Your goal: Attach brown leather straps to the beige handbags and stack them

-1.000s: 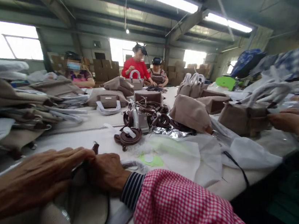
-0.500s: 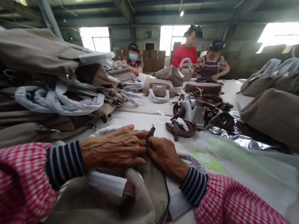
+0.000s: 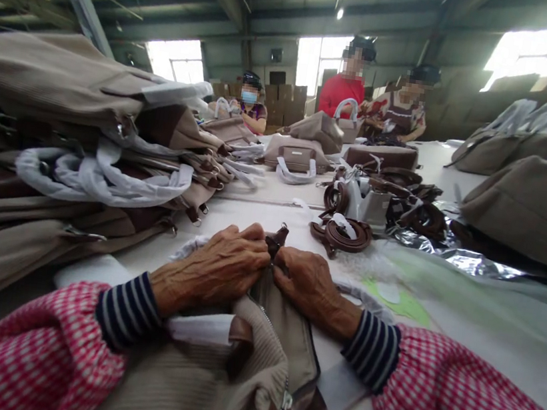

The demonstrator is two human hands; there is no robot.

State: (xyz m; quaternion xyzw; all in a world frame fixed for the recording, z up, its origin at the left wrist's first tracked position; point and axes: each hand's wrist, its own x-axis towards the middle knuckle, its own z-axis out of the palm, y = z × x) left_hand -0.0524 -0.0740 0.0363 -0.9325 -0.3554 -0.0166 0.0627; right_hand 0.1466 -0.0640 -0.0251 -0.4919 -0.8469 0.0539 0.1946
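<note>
A taupe ribbed handbag (image 3: 189, 382) lies before me, its zipper (image 3: 286, 402) undone along the top. At the bag's far end, my left hand (image 3: 220, 262) is closed on the edge near a brown leather tab (image 3: 278, 238) with a metal ring. My right hand (image 3: 311, 284) pinches the same end from the other side, knuckles almost touching the left. What lies between the fingertips is partly hidden. A handle wrapped in white (image 3: 201, 327) crosses the bag's near side, and a white card (image 3: 337, 388) lies to its right.
Bags are piled high on the left (image 3: 61, 137). Coiled brown straps (image 3: 343, 233) lie ahead by a grey box (image 3: 371, 204). Another bag (image 3: 535, 206) stands at right, beyond plastic sheeting (image 3: 502, 309). Several co-workers, one in a red top (image 3: 336, 93), are across the table.
My left fingers, stretched out before, have curled in against the bag's end. My right hand stays closed there. The view has shifted slightly.
</note>
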